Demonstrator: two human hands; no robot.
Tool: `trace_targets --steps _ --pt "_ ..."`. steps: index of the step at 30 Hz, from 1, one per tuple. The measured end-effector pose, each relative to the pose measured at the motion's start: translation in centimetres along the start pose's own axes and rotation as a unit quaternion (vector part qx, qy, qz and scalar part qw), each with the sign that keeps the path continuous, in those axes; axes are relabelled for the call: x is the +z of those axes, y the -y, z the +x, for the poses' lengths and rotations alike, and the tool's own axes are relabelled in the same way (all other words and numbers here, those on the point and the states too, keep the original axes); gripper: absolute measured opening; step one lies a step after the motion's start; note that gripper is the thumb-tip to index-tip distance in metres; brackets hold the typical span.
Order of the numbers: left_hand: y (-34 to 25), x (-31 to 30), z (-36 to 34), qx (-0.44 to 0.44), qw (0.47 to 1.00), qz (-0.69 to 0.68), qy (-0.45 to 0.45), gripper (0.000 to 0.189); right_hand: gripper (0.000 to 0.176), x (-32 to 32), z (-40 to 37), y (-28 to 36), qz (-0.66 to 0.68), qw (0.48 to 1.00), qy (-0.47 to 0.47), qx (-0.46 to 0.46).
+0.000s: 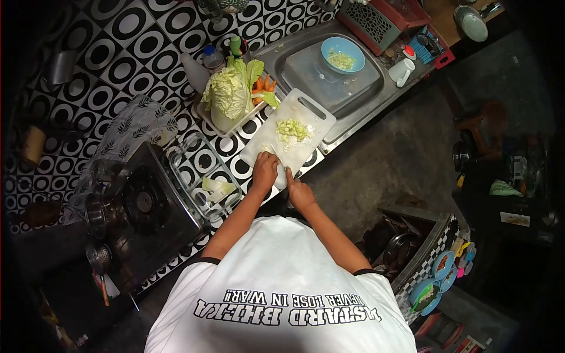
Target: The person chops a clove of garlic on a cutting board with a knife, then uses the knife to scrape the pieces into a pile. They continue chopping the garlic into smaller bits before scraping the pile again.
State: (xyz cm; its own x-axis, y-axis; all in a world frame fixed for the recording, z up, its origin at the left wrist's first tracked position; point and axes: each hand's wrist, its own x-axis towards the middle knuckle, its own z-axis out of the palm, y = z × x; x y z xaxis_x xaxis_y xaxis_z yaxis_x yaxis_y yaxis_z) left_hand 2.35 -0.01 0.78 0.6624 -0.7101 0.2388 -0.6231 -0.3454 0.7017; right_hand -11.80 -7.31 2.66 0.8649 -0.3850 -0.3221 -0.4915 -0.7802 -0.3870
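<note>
A white cutting board [318, 116] lies at the counter's edge, with a pile of chopped pale green vegetable [292, 130] on its middle. My left hand [265, 170] is closed at the board's near left part, its fingertips pressing on small pale pieces [263, 149]. Close to its right, my right hand [301, 192] is wrapped round a knife, whose blade [281, 167] points away from me over the board. Most of the knife's handle is hidden in the hand.
A tray behind the board holds a leafy cabbage [227, 94] and carrots [263, 88]. Left of my arms are a glass dish [203, 154] with a cut stalk [217, 189] and a stove [144, 203]. A blue bowl [343, 55] stands over the sink [335, 126].
</note>
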Motion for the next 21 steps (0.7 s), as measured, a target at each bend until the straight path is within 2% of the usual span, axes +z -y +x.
trace_targets --steps 11,21 --pt "-0.3 -0.2 0.0 0.007 1.0 -0.001 -0.014 0.006 0.072 -0.8 2.8 0.1 -0.021 1.0 0.004 -0.023" --pt "-1.6 0.2 -0.6 -0.012 0.991 0.125 -0.046 0.01 0.072 -3.0 2.9 -2.4 -0.024 0.997 0.045 -0.063"
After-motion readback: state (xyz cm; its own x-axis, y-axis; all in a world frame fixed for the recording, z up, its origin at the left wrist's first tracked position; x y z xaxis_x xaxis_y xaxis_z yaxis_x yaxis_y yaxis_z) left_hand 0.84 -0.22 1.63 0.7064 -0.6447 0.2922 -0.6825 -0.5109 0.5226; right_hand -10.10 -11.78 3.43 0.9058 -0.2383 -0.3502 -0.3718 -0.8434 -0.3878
